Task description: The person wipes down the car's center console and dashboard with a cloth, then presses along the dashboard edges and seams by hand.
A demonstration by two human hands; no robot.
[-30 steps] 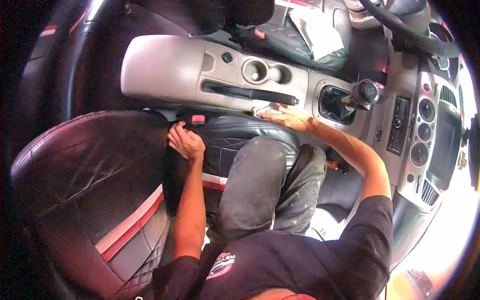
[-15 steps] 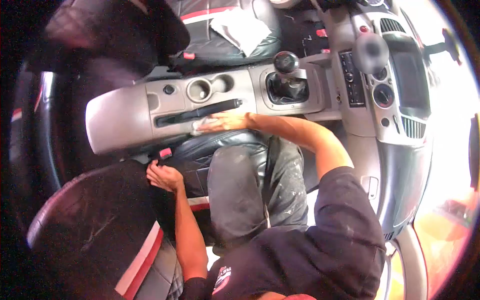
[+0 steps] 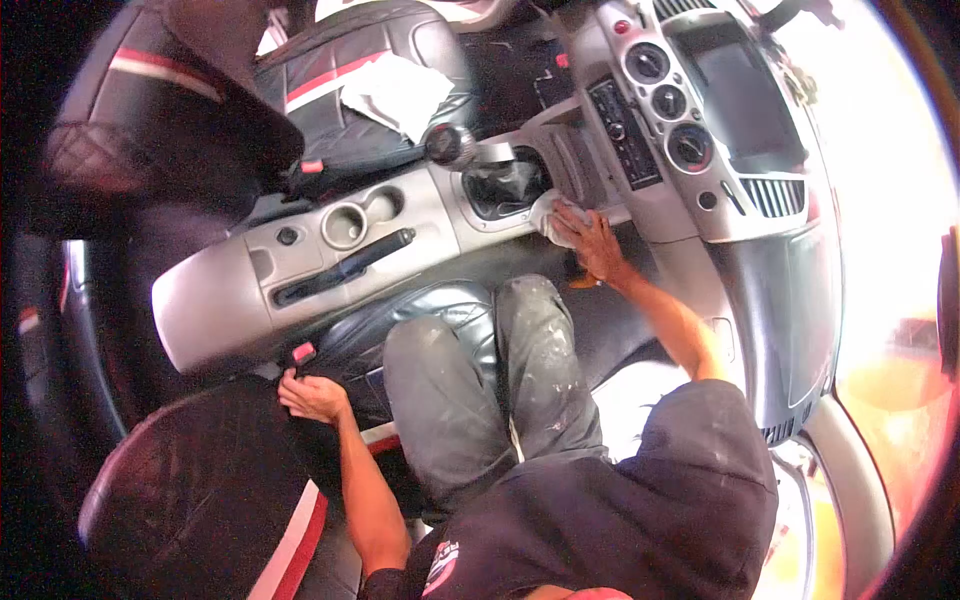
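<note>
My right hand (image 3: 592, 243) presses a pale cloth (image 3: 556, 220) against the side of the grey centre console (image 3: 440, 245), just below the gear lever's boot (image 3: 508, 188). Its fingers are bent over the cloth. At the left, my left hand (image 3: 315, 398) is closed, fingers curled on the edge of the dark seat backrest (image 3: 200, 460). Close above that hand is a red seat-belt buckle (image 3: 303, 352). The gear lever knob (image 3: 450, 147) and the black handbrake lever (image 3: 345, 268) rise from the console.
A white cloth (image 3: 398, 95) lies on the other front seat (image 3: 430, 45). Two cup holders (image 3: 345, 227) are set in the console. To the right is the dashboard (image 3: 770, 290) with round dials, a radio (image 3: 622, 135) and a screen (image 3: 740, 100). My knees (image 3: 430, 350) are beside the console.
My right hand has slid the pale cloth along the console, from beside the handbrake to below the gear lever. My left hand stays at the backrest. The view has shifted and turned.
</note>
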